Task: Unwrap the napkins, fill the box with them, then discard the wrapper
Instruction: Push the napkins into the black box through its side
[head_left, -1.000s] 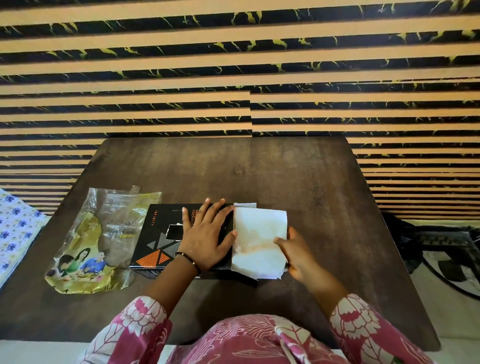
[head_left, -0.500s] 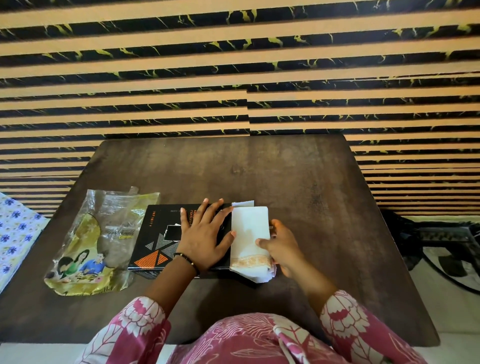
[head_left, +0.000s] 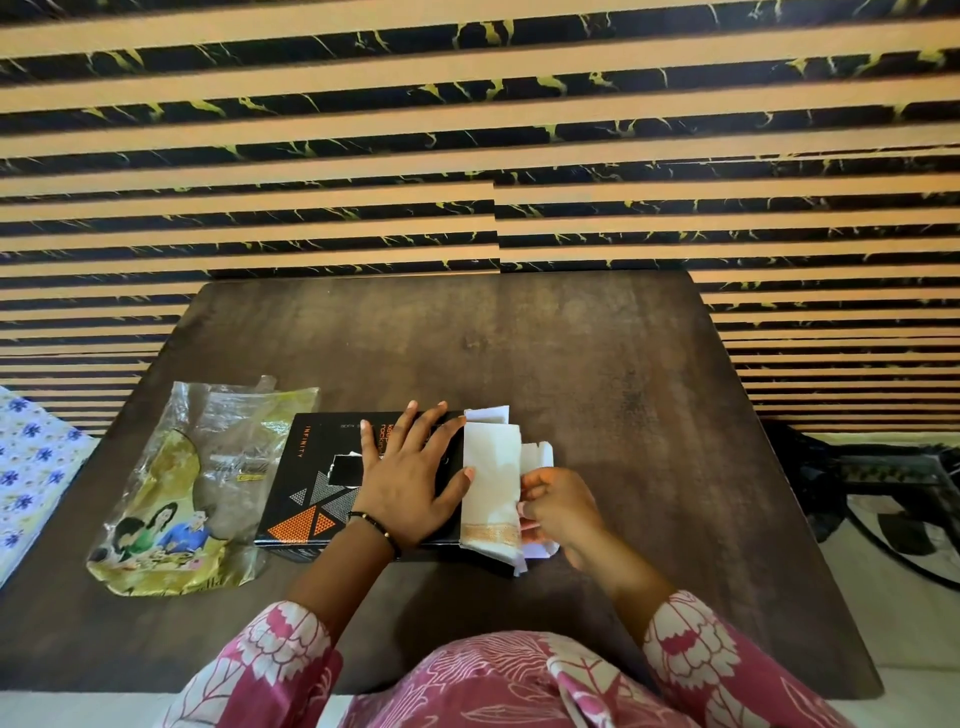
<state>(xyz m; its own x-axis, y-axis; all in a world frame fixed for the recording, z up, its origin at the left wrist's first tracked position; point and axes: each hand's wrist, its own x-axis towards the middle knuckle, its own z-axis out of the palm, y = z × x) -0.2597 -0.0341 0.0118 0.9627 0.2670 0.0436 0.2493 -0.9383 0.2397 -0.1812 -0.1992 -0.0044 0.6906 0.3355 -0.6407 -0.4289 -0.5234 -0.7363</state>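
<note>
Filling step: napkins (head_left: 491, 483) going into the box (head_left: 317, 483) at the table's (head_left: 597, 364) near edge.

Left hand (head_left: 410, 483) is lying flat and open on the lid; right hand (head_left: 558, 506) is pinching the napkins at the box's right end. Next, likely tucking them in; the empty wrapper (head_left: 187, 499) is waiting left.

A home: decorative striped wall (head_left: 467, 156), floral bedsheet (head_left: 26, 467), floor fan (head_left: 893, 525).

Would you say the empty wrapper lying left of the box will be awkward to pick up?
Probably floppy: the wrapper lies crumpled and flat on the table. Likely very light and easily pushed. Its glossy plastic may slip.
</note>
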